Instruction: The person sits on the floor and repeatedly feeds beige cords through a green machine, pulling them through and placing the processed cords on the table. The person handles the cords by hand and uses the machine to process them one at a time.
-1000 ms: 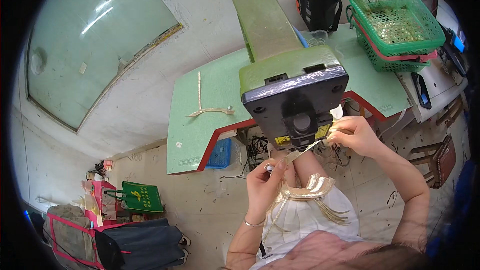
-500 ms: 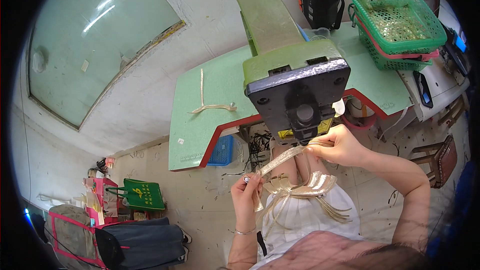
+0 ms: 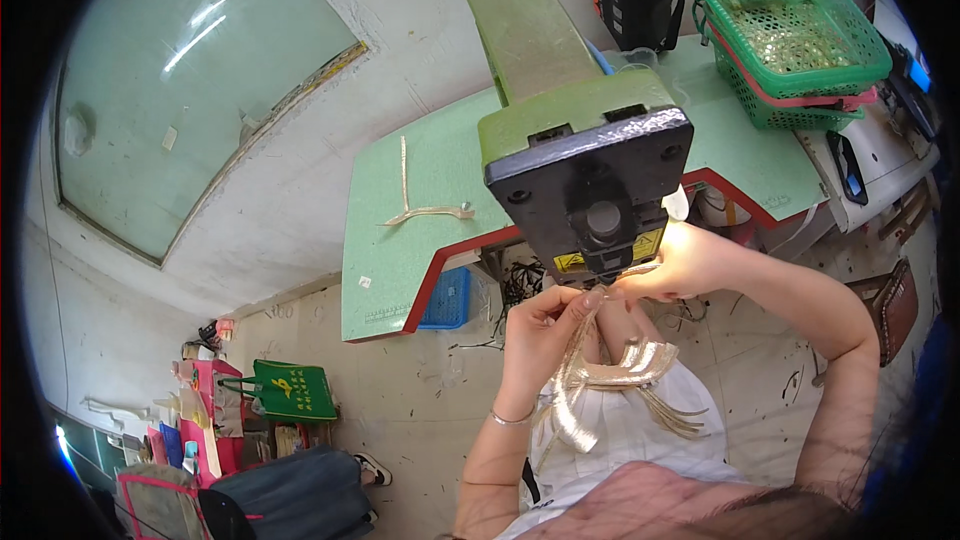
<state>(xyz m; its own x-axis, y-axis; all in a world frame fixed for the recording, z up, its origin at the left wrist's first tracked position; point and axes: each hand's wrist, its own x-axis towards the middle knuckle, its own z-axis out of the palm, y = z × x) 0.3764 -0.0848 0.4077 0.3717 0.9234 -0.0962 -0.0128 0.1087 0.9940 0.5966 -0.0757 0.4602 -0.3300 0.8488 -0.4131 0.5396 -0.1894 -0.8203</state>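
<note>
Strap (image 3: 577,348), pinched in fingers (image 3: 575,315), near machine (image 3: 560,165)

This is a workshop, shown by its heavy green machine (image 3: 545,70), worktable (image 3: 385,275), stacked baskets (image 3: 800,90) and scrap-strewn floor (image 3: 415,410).

Left grip (image 3: 543,336) and right grip (image 3: 684,262) hold a gold strap (image 3: 572,380).

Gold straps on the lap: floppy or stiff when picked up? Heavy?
Probably floppy: the gold straps drape over the white garment, thin ends trailing in curves. Likely light, since the strips look thin and narrow. They may separate when lifted, as they overlap in a loose-looking pile.
</note>
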